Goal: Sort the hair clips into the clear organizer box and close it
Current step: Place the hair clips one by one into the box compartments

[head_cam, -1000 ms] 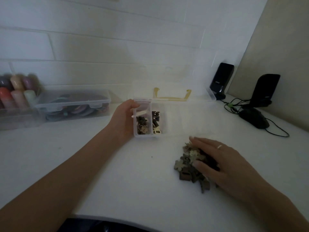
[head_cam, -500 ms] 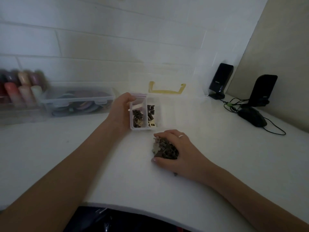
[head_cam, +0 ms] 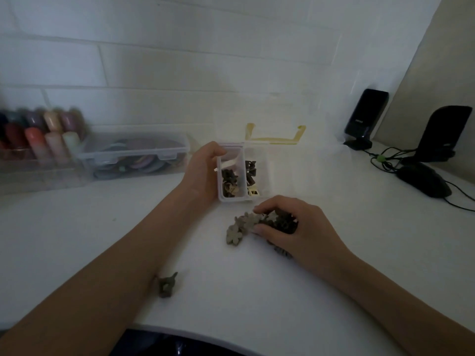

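We note the left hand (head_cam: 203, 170) gripping the left wall of the clear organizer box (head_cam: 232, 199), likely to steady it for loading. One stray clip (head_cam: 166, 285) lies by the left forearm. Right hand (head_cam: 295, 227) curls over the heap of hair clips (head_cam: 246, 223) on the bench (head_cam: 257, 291), apparently gathering them: small, flower-shaped, grey-brown in dim light.

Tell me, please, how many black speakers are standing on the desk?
2. One speaker stands at the back against the white wall; the other speaker stands further right, behind the black mouse. Nothing suggests another is hidden.
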Demonstrator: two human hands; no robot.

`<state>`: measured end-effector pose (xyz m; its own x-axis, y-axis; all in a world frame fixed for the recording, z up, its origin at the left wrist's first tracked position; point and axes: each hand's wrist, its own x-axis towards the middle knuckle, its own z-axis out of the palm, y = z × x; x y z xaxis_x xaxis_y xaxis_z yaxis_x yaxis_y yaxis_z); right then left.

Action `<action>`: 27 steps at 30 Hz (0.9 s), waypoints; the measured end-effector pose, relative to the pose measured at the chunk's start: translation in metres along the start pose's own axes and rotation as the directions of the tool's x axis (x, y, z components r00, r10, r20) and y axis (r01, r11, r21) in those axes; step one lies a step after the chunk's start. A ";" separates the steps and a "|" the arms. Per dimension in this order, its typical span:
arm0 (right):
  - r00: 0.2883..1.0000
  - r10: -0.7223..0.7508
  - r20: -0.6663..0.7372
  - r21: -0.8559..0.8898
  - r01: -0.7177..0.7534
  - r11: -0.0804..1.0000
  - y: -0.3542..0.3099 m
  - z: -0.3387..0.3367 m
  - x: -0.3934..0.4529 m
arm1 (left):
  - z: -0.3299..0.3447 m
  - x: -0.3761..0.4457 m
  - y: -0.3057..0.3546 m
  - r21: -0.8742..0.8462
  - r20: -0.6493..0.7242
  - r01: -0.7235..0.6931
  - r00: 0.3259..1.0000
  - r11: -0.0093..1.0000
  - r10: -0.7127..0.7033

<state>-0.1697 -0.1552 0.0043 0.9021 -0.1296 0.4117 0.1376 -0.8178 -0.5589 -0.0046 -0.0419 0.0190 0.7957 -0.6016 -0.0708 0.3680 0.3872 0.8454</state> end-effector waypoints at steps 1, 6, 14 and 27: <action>1.000 0.001 -0.009 -0.003 -0.001 1.000 0.000 0.000 -0.001 | 0.000 0.000 -0.001 0.000 -0.006 -0.003 1.000 1.000 0.003; 0.992 -0.077 -0.099 -0.334 0.040 0.942 -0.004 -0.002 -0.003 | -0.001 -0.003 0.000 0.016 0.030 0.018 0.999 1.000 -0.018; 0.866 -0.499 -0.015 -0.315 0.470 0.825 -0.039 0.014 -0.006 | 0.003 -0.007 0.002 0.011 0.026 0.026 0.999 1.000 -0.027; 0.799 -0.545 0.252 0.110 0.536 0.837 -0.067 0.059 0.000 | 0.004 -0.010 0.004 0.082 0.005 -0.007 1.000 0.997 0.007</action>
<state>-0.1552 -0.0679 -0.0008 0.7491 0.4837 0.4526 0.6440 -0.6920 -0.3263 -0.0128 -0.0370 0.0253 0.7956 -0.6026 -0.0624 0.3219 0.3331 0.8862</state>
